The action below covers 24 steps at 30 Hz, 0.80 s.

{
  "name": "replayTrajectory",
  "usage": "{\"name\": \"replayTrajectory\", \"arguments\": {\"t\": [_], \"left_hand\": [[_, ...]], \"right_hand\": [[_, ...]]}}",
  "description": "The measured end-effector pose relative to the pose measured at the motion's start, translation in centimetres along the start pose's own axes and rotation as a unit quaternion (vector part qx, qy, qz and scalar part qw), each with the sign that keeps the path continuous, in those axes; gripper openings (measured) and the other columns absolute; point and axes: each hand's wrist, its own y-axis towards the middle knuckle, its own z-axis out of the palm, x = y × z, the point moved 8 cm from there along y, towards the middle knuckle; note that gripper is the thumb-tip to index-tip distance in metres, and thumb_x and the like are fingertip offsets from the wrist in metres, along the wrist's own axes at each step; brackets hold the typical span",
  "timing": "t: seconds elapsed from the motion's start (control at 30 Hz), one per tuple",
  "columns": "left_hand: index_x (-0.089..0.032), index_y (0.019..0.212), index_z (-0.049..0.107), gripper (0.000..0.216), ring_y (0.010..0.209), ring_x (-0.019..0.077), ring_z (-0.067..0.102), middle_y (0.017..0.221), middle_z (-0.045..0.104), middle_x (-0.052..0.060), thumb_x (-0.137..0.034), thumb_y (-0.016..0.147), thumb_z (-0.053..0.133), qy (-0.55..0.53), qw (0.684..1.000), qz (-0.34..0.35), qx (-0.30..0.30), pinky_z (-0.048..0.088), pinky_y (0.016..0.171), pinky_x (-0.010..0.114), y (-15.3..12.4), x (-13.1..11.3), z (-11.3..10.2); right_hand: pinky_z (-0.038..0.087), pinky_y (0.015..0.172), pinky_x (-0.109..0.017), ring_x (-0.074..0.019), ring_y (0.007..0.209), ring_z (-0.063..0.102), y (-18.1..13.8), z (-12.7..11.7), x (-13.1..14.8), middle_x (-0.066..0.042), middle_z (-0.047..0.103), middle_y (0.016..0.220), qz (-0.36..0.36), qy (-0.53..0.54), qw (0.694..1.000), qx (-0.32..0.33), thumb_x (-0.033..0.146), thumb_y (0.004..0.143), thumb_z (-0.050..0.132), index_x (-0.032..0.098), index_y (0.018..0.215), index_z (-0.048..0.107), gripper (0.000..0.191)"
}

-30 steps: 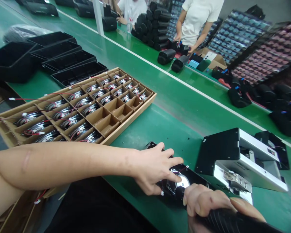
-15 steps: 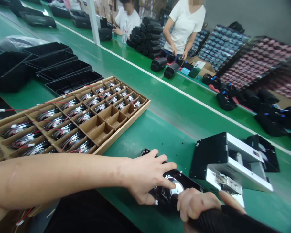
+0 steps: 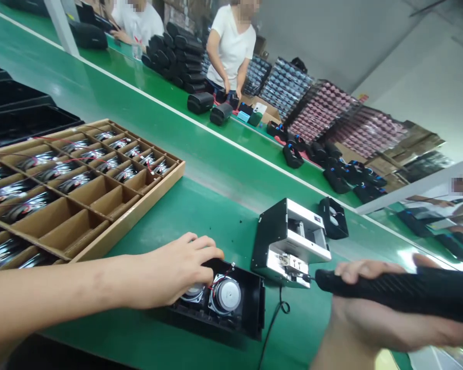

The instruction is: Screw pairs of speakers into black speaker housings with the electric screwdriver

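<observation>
My right hand (image 3: 370, 298) is wrapped around a black electric screwdriver (image 3: 401, 290). Its bit points left to the front of a black-and-silver screw feeder (image 3: 293, 241); whether it touches a screw is too small to tell. On the green bench lies an open black speaker case (image 3: 250, 303) with two round silver-backed speakers inside. One speaker (image 3: 227, 295) shows fully, while the other (image 3: 193, 293) is partly under my left hand (image 3: 185, 267). That hand bends over the case's left part, fingers closed at the far rim, thumb hidden.
A cardboard tray (image 3: 139, 205) with dividers holds several wired speakers at left. Black cases (image 3: 23, 118) lie behind it. A black cable (image 3: 272, 324) runs down from the feeder. Another case (image 3: 334, 218) stands behind the feeder. Across the bench a person in a white shirt (image 3: 231, 46) handles black parts.
My right hand has lifted the screwdriver from the speaker and carried it right to the screw feeder. My left hand stays at the case, fingers drawn closer together. The view has turned right.
</observation>
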Motion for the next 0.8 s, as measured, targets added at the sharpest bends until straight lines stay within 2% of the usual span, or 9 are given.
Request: {"name": "replayTrajectory", "arguments": {"t": [0.1, 0.2, 0.3, 0.37, 0.47, 0.57, 0.63, 0.73, 0.8], "left_hand": [[-0.026, 0.093, 0.072, 0.034, 0.126, 0.0325, 0.059, 0.150, 0.061, 0.004, 0.000, 0.072, 0.067, 0.014, 0.999, 0.027, 0.018, 0.044, 0.094, 0.043, -0.4, 0.3, 0.2], [-0.028, 0.095, 0.074, 0.033, 0.120, 0.0300, 0.062, 0.153, 0.061, 0.001, -0.002, 0.077, 0.064, 0.019, 0.999, 0.039, 0.012, 0.045, 0.090, 0.042, -0.7, 0.5, 0.2], [-0.029, 0.102, 0.076, 0.034, 0.123, 0.0289, 0.063, 0.156, 0.060, 0.001, -0.004, 0.084, 0.061, 0.021, 0.999, 0.040, 0.006, 0.046, 0.093, 0.041, -0.9, 0.4, -0.2], [-0.029, 0.110, 0.076, 0.032, 0.128, 0.0288, 0.061, 0.159, 0.059, 0.001, -0.010, 0.092, 0.058, 0.011, 0.999, 0.031, 0.018, 0.047, 0.097, 0.041, -1.1, 0.2, -0.5], [-0.031, 0.128, 0.072, 0.029, 0.140, 0.0309, 0.056, 0.164, 0.053, 0.001, -0.028, 0.103, 0.059, -0.021, 0.999, 0.015, 0.042, 0.046, 0.107, 0.044, -1.6, 0.1, -1.0], [-0.028, 0.147, 0.063, 0.054, 0.149, 0.0367, 0.050, 0.168, 0.048, 0.006, -0.047, 0.096, 0.070, -0.060, 0.997, 0.006, 0.054, 0.044, 0.116, 0.051, -2.1, 0.3, -1.1], [-0.024, 0.157, 0.054, 0.073, 0.153, 0.0397, 0.044, 0.169, 0.044, 0.010, -0.053, 0.093, 0.074, -0.078, 0.994, -0.001, 0.074, 0.040, 0.120, 0.056, -2.5, 0.6, -0.7], [-0.023, 0.163, 0.045, 0.081, 0.157, 0.0406, 0.039, 0.171, 0.041, 0.011, -0.052, 0.093, 0.073, -0.093, 0.992, -0.007, 0.087, 0.035, 0.124, 0.060, -2.7, 0.9, 0.0], [-0.024, 0.162, 0.046, 0.081, 0.156, 0.0408, 0.041, 0.168, 0.045, 0.011, -0.048, 0.091, 0.075, -0.098, 0.992, 0.008, 0.074, 0.036, 0.123, 0.059, -2.7, 0.8, -0.1]], "right_hand": [[0.033, 0.023, -0.032, -0.0180, 0.027, 0.036, -0.7, 2.2, 0.5, 0.007, 0.046, 0.042, -0.064, -0.042, 0.997, 0.011, 0.099, 0.078, 0.020, 0.023, 0.102, 0.058, 0.088], [0.035, 0.026, -0.031, -0.0170, 0.027, 0.038, -1.2, 2.6, 0.2, 0.007, 0.048, 0.044, -0.053, -0.043, 0.997, 0.028, 0.095, 0.081, 0.018, 0.022, 0.103, 0.057, 0.086], [0.034, 0.026, -0.031, -0.0166, 0.027, 0.038, -1.3, 2.3, 0.0, 0.007, 0.048, 0.045, -0.042, -0.038, 0.998, 0.030, 0.097, 0.081, 0.017, 0.022, 0.102, 0.056, 0.086], [0.034, 0.026, -0.030, -0.0167, 0.027, 0.038, -1.3, 2.1, -0.3, 0.008, 0.048, 0.045, -0.037, -0.034, 0.998, 0.034, 0.098, 0.080, 0.017, 0.023, 0.102, 0.056, 0.088], [0.034, 0.026, -0.031, -0.0170, 0.027, 0.038, -1.4, 2.2, -0.5, 0.008, 0.049, 0.044, -0.038, -0.033, 0.998, 0.045, 0.098, 0.080, 0.016, 0.022, 0.106, 0.057, 0.090], [0.034, 0.026, -0.030, -0.0167, 0.027, 0.037, -1.6, 2.5, 0.0, 0.007, 0.048, 0.044, -0.057, -0.037, 0.996, 0.049, 0.094, 0.082, 0.018, 0.020, 0.111, 0.059, 0.089], [0.035, 0.028, -0.028, -0.0157, 0.030, 0.039, -1.7, 2.6, 0.5, 0.006, 0.049, 0.045, -0.053, -0.030, 0.997, 0.041, 0.087, 0.086, 0.021, 0.019, 0.113, 0.062, 0.084], [0.038, 0.032, -0.028, -0.0156, 0.035, 0.042, -1.3, 2.3, 0.7, 0.005, 0.050, 0.048, -0.028, -0.018, 0.999, 0.013, 0.082, 0.088, 0.025, 0.020, 0.110, 0.066, 0.077], [0.032, 0.026, -0.029, -0.0171, 0.030, 0.038, -0.7, 1.9, 0.7, 0.007, 0.046, 0.044, -0.043, -0.017, 0.999, -0.005, 0.093, 0.081, 0.025, 0.023, 0.105, 0.063, 0.083]]}}
